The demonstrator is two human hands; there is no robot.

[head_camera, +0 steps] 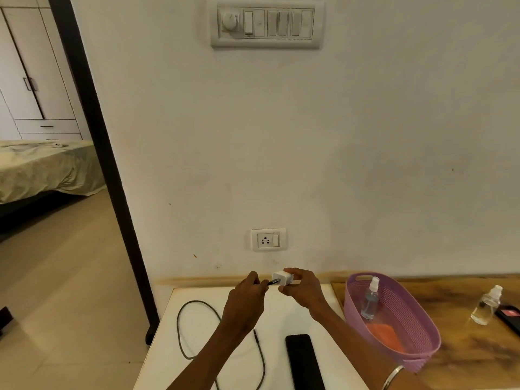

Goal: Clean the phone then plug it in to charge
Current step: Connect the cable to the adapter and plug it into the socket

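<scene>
The step in hand seems to be the charging part: the cable is being joined to the adapter. The right hand [302,288] pinches the small white cube-shaped charger adapter [282,278], fingers curled around it. The left hand [247,298] pinches the dark plug end of the thin grey charging cable [180,330], with its tip at the adapter's side. The flat black rectangular phone [302,361] lies on the white table [197,370], near the right forearm, with its long axis pointing away from the person towards the wall. Next, I judge, the plug must go straight into the port, then the adapter into the white wall socket [268,239] above.
</scene>
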